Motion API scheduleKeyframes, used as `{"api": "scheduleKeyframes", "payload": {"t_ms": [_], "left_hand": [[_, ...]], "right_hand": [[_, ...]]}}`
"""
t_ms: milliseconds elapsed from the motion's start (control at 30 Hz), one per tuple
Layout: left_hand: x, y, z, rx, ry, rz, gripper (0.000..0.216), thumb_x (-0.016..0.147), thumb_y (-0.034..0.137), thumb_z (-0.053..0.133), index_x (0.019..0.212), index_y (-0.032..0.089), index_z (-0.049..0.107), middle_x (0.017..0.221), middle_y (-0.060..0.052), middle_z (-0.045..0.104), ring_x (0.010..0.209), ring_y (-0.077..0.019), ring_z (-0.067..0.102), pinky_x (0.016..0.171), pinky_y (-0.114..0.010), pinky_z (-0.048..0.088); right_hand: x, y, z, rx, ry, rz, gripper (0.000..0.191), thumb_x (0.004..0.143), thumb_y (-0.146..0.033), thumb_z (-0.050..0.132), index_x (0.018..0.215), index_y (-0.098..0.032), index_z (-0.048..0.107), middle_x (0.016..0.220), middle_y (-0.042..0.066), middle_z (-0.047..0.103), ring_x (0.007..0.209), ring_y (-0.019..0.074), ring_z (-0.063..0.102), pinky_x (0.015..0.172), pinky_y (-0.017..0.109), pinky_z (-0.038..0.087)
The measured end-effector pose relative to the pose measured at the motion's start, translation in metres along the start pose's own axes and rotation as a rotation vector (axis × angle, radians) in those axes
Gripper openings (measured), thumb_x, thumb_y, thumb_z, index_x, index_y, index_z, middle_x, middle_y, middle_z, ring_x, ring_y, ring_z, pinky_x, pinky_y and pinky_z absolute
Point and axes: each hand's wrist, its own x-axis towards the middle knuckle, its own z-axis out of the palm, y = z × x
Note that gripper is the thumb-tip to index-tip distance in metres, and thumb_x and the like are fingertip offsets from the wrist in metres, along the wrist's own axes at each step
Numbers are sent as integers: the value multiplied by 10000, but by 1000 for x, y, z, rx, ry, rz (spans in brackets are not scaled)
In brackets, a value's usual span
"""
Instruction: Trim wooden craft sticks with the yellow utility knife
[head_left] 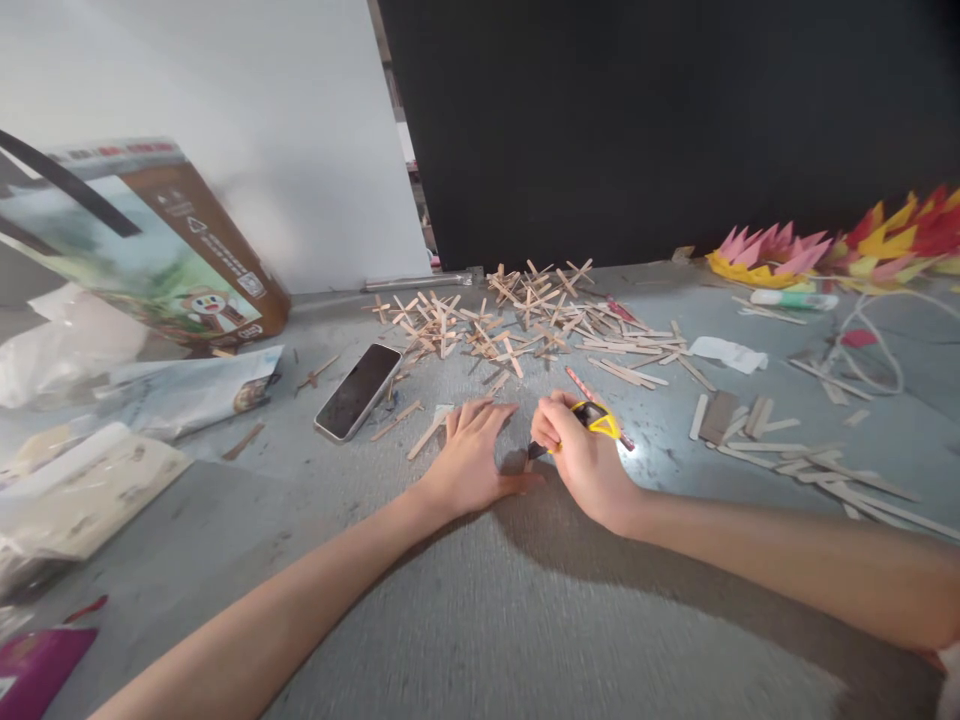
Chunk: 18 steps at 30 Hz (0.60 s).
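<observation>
My right hand (581, 455) is wrapped around a yellow-and-black utility knife (600, 420). The knife's dark front end points down and left, close to the tabletop (480, 600). My left hand (472, 455) rests on the table to the left of it, fingers apart and thumb stretched toward the knife tip. A small piece of wooden stick (529, 463) seems to lie between the thumb and the knife; its far end is hidden. A pale wooden stick (426, 435) lies beside my left fingers. Behind my right hand is a red patterned pencil-like stick (576, 380).
Crossed wooden sticks (442, 325) are heaped at the back. Loose sticks (817, 465) lie on the right, near paper crowns (772, 255), a glue stick (793, 300) and a white cable (896, 350). A phone (358, 392), plastic packets (82, 490) and a printed bag (187, 250) occupy the left.
</observation>
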Motion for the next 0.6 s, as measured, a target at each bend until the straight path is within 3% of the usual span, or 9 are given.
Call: {"api": "scheduleKeyframes", "payload": {"t_ms": [133,267,400,533,600], "left_hand": [[1,0,1,17,5,1,868,736,603,848,1465,265,517,1463,-92,598,1417,-364,416,1160,-540,308],[2,1,1,32,-33,46,780,764,593,834,1436,294,575,1483,-65,592,1423,-351,413,1175,-530,301],[3,1,-1,82,-79,78,570,828,615,769,1301,306,698,1533,-56,540,1452,-362,378,1199,-565,270],[3,1,-4,100,-121,100,682,851,630,735,1444,314,616,1525,-99,521,1456,-387,364,1194,-612,277],[3,-1,-6,86,-144,111,670,886,626,695,1479,335,582,1526,-104,510,1452,-390,364,1193,-629,272]], "right_hand": [[21,-20,0,284,69,193,410,860,-176,621,597,-226,311,578,-72,275,530,108,238,533,291,259],[31,-41,-1,404,17,161,374,869,-146,576,581,-215,347,561,-68,289,513,105,256,534,280,295],[35,-37,-2,422,-14,138,371,879,-216,605,580,-214,384,586,-57,327,537,110,311,543,277,332],[46,-28,-11,310,-73,97,284,884,-353,619,649,-211,546,710,-9,526,671,134,517,661,286,458],[51,-29,-20,190,-143,67,334,909,-473,575,715,-206,620,729,10,599,647,138,553,607,281,452]]}}
